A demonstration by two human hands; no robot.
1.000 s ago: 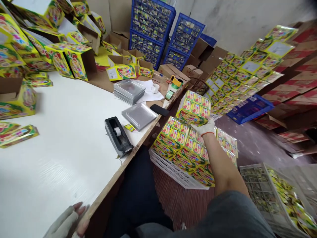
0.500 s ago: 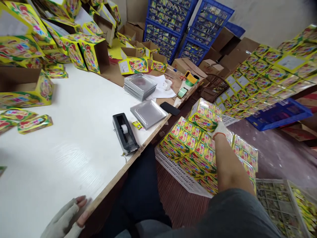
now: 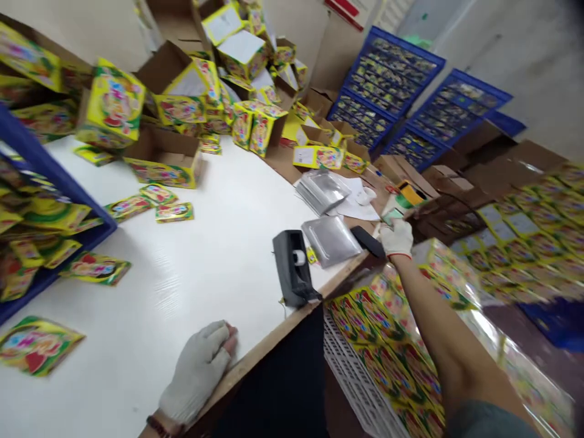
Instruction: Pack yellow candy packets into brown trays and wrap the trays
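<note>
My left hand (image 3: pixel 198 371), in a pale fingertip-less glove, lies on the white table (image 3: pixel 219 243) near its wooden edge. Its fingers rest loosely on the surface and it holds nothing. My right hand (image 3: pixel 396 237), also gloved, is stretched out over the table's far right corner. It is beside a small light-green object (image 3: pixel 393 215) and a black phone-like slab (image 3: pixel 367 241); blur hides whether its fingers grip anything. Below that arm, wrapped yellow printed packs (image 3: pixel 387 347) fill a white perforated crate (image 3: pixel 360 380). A black tape dispenser (image 3: pixel 292 271) stands between my hands.
Clear plastic trays (image 3: pixel 333 240) lie by the dispenser, with a stack (image 3: pixel 323 190) behind. Open printed boxes (image 3: pixel 164 158) crowd the table's back. A blue crate (image 3: pixel 50 201) of packets stands left; loose packets (image 3: pixel 39 344) lie nearby. Blue crates (image 3: pixel 387 73) rise behind.
My right hand has left the wrapped packs in the crate and moved to the table's far corner. My left hand lies further onto the table. The view has swung left, bringing in the blue crate.
</note>
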